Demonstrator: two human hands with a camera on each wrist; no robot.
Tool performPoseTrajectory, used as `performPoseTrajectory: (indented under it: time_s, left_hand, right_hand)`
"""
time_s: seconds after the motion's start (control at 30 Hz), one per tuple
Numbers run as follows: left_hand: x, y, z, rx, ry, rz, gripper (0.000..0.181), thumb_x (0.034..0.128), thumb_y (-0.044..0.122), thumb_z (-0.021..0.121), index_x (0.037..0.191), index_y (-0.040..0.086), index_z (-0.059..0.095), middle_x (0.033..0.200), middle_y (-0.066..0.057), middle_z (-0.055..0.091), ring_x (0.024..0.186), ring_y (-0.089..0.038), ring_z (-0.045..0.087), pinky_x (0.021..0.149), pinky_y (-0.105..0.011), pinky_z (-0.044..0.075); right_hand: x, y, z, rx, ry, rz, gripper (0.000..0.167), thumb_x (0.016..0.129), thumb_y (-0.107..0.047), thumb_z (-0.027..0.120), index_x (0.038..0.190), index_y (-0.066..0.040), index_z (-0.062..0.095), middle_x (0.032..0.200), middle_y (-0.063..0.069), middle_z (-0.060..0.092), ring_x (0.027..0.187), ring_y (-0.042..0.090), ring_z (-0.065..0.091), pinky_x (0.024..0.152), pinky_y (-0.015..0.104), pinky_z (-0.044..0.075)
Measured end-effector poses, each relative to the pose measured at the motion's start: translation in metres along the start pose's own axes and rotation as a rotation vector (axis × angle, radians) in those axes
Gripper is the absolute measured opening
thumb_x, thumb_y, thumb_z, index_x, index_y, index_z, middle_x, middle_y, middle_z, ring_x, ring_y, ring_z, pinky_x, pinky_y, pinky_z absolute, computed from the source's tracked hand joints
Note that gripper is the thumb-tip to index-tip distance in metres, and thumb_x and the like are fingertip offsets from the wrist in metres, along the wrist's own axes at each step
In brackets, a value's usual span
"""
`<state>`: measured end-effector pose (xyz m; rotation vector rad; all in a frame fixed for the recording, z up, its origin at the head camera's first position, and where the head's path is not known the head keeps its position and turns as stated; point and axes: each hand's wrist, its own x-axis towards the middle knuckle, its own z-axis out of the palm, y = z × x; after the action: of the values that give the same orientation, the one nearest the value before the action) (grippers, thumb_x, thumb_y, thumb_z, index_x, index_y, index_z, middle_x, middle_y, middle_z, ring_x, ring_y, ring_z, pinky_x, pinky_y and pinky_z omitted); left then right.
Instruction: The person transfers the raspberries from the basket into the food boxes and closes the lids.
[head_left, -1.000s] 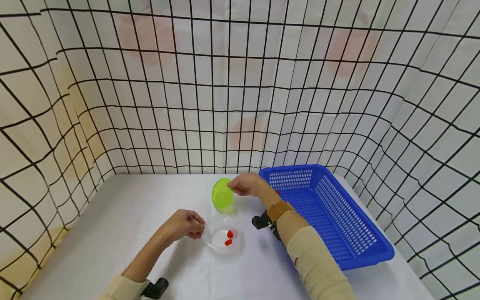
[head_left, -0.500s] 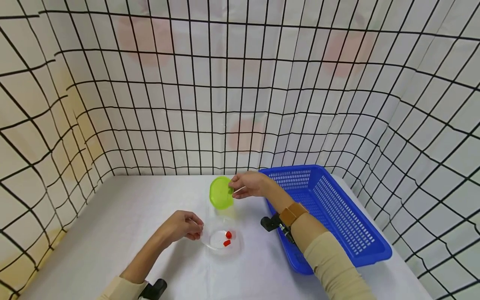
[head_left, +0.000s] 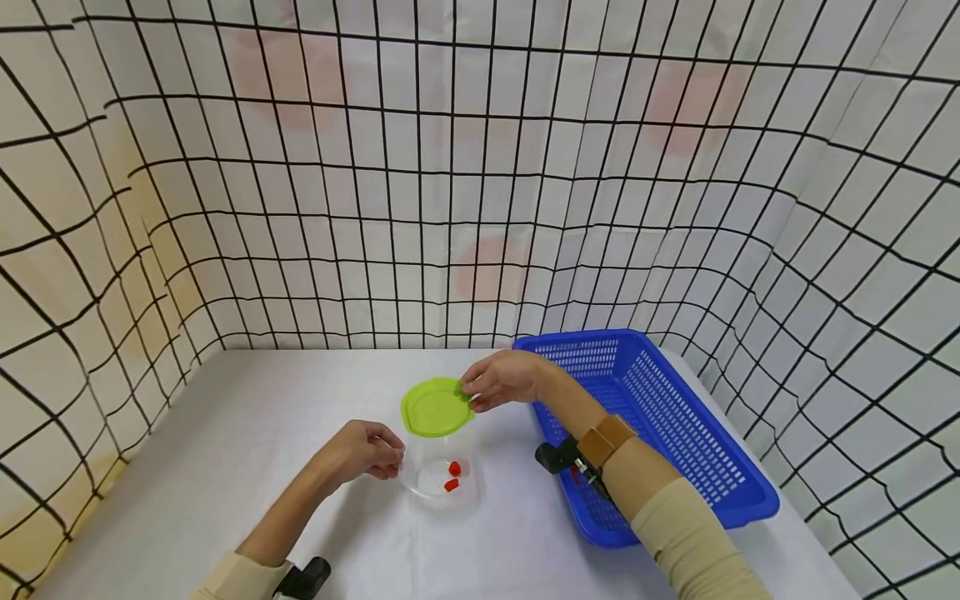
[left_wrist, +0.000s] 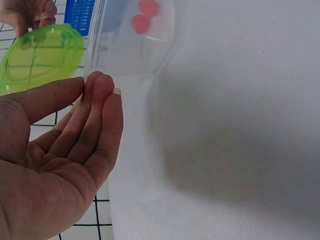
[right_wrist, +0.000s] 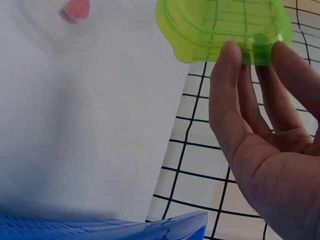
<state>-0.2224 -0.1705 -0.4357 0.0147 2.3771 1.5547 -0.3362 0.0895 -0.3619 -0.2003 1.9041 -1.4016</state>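
A clear round bowl (head_left: 424,498) stands on the white table with two small red pieces (head_left: 452,477) inside it. The left hand (head_left: 366,450) pinches the bowl's rim on its left side; the left wrist view shows thumb and fingertips meeting at the clear wall (left_wrist: 107,45). Above and behind the bowl, a translucent green lid (head_left: 435,408) hangs tilted and apart from it. The right hand (head_left: 504,379) pinches the lid's right edge between thumb and fingers, as the right wrist view also shows on the green lid (right_wrist: 225,30).
A blue perforated basket (head_left: 705,442) stands at the right, partly behind the right forearm, with a bit of red in it. White walls with a black grid (head_left: 420,200) enclose the back and sides. White cloth covers the table (head_left: 285,400).
The right hand first lifts the green lid slightly, then lowers it toward the bowl and tips it flatter. The left hand stays at the bowl's rim.
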Motion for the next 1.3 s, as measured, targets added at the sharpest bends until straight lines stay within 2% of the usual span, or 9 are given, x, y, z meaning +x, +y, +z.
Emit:
performPoseTrajectory:
  time_s: [0.17,0.33,0.47,0.73,0.97,1.13,1.3]
  left_hand:
    - [0.0,0.0,0.001,0.0,0.004,-0.005,0.017,0.0919,0.005,0.072,0.103,-0.007,0.068,0.082,-0.013,0.073,0.07,-0.019,0.068,0.07,-0.035,0.063]
    - [-0.001,0.001,0.0,-0.004,0.0,0.0,0.014,0.0918,0.005,0.071,0.101,-0.006,0.068,0.082,-0.014,0.073,0.071,-0.02,0.069,0.07,-0.035,0.063]
    - [-0.001,0.001,0.0,-0.026,0.002,-0.013,0.014,0.0921,0.005,0.07,0.102,-0.005,0.068,0.083,-0.015,0.073,0.071,-0.02,0.07,0.07,-0.035,0.063]
    - [-0.001,0.0,-0.001,-0.077,-0.038,-0.042,0.018,0.0972,0.009,0.065,0.106,-0.007,0.068,0.08,-0.01,0.072,0.069,-0.017,0.069,0.07,-0.033,0.063]
    - [-0.003,0.0,-0.003,-0.087,-0.06,0.011,0.023,0.097,0.009,0.065,0.108,-0.012,0.066,0.081,-0.011,0.072,0.071,-0.016,0.068,0.071,-0.035,0.063]
    - [-0.005,0.002,-0.002,-0.079,-0.058,0.015,0.023,0.0955,0.011,0.068,0.106,-0.009,0.067,0.08,-0.009,0.071,0.071,-0.016,0.068,0.071,-0.035,0.062]
    - [-0.005,0.004,-0.001,-0.062,-0.027,-0.019,0.023,0.0895,0.011,0.075,0.105,-0.005,0.069,0.081,-0.009,0.07,0.072,-0.017,0.067,0.071,-0.033,0.062]
  right_hand:
    - [-0.007,0.003,0.002,-0.065,-0.061,-0.023,0.022,0.092,-0.004,0.072,0.113,0.004,0.073,0.101,0.013,0.075,0.09,0.025,0.073,0.093,0.039,0.06]
    - [-0.013,0.009,0.008,-0.111,-0.118,-0.009,0.024,0.092,-0.007,0.073,0.111,0.006,0.074,0.104,0.014,0.076,0.107,0.036,0.071,0.099,0.042,0.057]
    - [-0.016,0.014,0.012,-0.129,-0.129,-0.004,0.025,0.091,-0.009,0.074,0.111,0.007,0.074,0.104,0.013,0.076,0.118,0.042,0.065,0.1,0.042,0.056]
    - [-0.022,0.023,0.017,-0.173,-0.139,0.002,0.024,0.09,-0.007,0.075,0.11,0.007,0.075,0.103,0.011,0.076,0.116,0.042,0.066,0.096,0.037,0.059]
    - [-0.026,0.023,0.022,-0.226,-0.173,0.029,0.02,0.089,-0.006,0.075,0.104,0.007,0.077,0.102,0.015,0.077,0.109,0.041,0.07,0.091,0.037,0.061]
    - [-0.025,0.025,0.03,-0.243,-0.175,0.084,0.021,0.091,-0.009,0.073,0.104,0.007,0.077,0.107,0.014,0.075,0.094,0.029,0.074,0.089,0.036,0.061]
    - [-0.024,0.027,0.034,-0.251,-0.143,0.116,0.022,0.092,-0.012,0.072,0.105,0.005,0.077,0.109,0.011,0.073,0.091,0.024,0.074,0.087,0.035,0.061]
